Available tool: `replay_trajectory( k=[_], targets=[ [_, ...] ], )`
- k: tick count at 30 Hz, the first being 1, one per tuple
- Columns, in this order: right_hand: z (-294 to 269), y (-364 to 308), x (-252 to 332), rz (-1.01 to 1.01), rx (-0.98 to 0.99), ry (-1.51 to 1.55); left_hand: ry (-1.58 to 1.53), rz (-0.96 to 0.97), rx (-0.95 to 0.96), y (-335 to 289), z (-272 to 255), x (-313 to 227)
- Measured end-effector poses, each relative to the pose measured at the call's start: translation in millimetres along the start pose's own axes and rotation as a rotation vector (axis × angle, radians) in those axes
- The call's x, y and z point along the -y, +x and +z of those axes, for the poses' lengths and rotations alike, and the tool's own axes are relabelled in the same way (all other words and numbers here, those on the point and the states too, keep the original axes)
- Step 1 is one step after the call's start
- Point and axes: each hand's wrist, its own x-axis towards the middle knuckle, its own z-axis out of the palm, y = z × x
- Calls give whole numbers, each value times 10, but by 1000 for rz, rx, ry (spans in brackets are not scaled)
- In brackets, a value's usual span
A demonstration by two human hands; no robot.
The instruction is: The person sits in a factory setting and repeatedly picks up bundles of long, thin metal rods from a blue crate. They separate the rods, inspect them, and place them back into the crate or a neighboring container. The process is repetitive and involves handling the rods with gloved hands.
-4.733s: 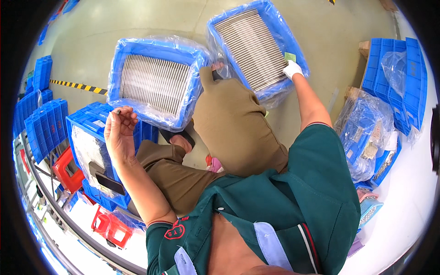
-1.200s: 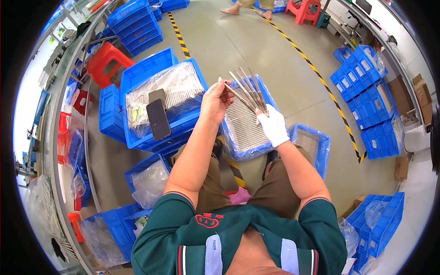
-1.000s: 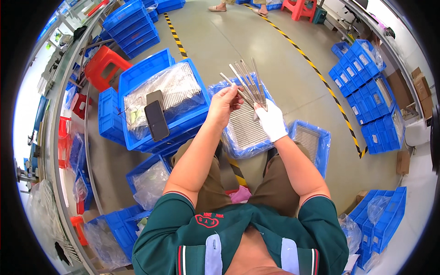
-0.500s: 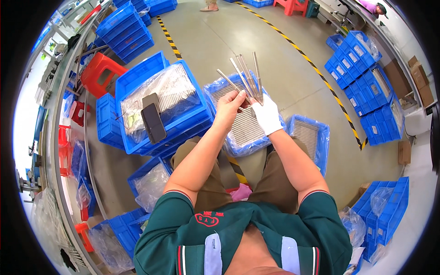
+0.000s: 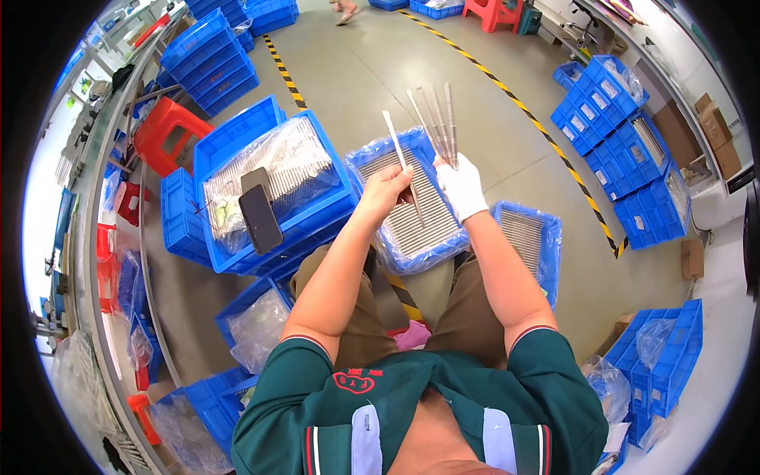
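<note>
My bare left hand (image 5: 387,192) pinches a single thin metal rod (image 5: 397,142), which slants over the middle blue crate. In a white glove, my right hand (image 5: 461,188) grips several similar metal rods (image 5: 440,123) that fan out upward and away from me. Below both hands stands a blue crate (image 5: 412,265) lined with clear plastic, filled with rows of grey metal rods (image 5: 419,226). The two hands are slightly apart. Part of my right hand's fingers is hidden behind the glove's back.
On the left, a stacked blue crate (image 5: 317,202) holds plastic-covered rods, with two phones (image 5: 261,220) on top. Another lined crate (image 5: 552,237) sits right of the middle one. A red stool (image 5: 170,134) and crate stacks (image 5: 621,142) flank the floor.
My left hand has drawn its rod away from the bunch in my right hand, and that rod now stands steeper. The far person's feet have shifted left.
</note>
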Motion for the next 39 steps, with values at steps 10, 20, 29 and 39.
replay_trajectory(
  k=[10, 20, 29, 39],
  targets=[
    [-20, 79, 147, 244, -72, 472, -247, -189, 364, -181, 298, 67],
    [-624, 542, -12, 237, -316, 583, -227, -286, 427, -373, 290, 41],
    [-50, -39, 153, 229, -29, 274, -722, -100, 506, -74, 94, 76],
    [138, -176, 203, -54, 125, -93, -294, -209, 462, -206, 27, -89]
  ],
)
